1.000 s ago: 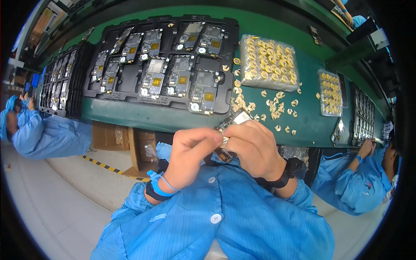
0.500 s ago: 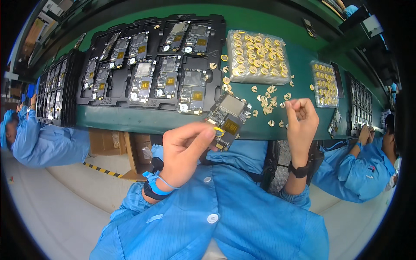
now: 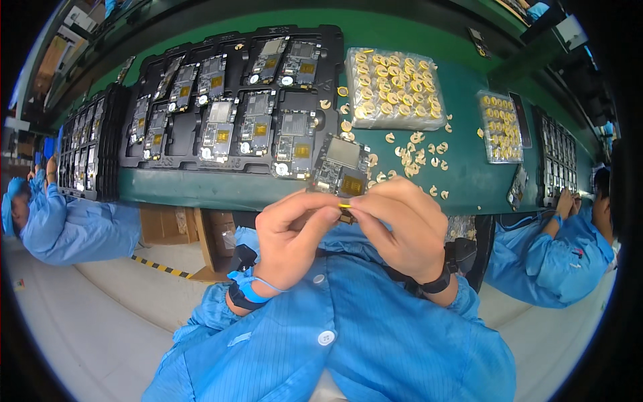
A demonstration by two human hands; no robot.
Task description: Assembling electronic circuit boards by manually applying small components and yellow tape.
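Observation:
My left hand [image 3: 289,226] is closed in a pinch at the lower end of a dark circuit board [image 3: 343,153], which carries a silver shield and a gold-brown patch. From the other side my right hand [image 3: 407,228] pinches a yellow-rimmed coin cell [image 3: 345,205], seen edge-on at the board's lower end. The fingertips of both hands meet there. The fingers hide much of the cell and the board's lower part. Beyond my hands lie several small cream-coloured cut pieces [image 3: 410,157] on the green table [image 3: 194,187].
A black tray [image 3: 181,137] of circuit boards stands left, beside a stack of black trays [image 3: 107,144]. A clear pack of yellow-rimmed cells [image 3: 395,90] sits ahead, a smaller pack [image 3: 501,127] at right. Co-workers in blue [image 3: 80,224] work on both sides.
My right hand has moved left and down from over the table to meet my left hand at the coin cell. The board has turned more upright and shifted slightly left.

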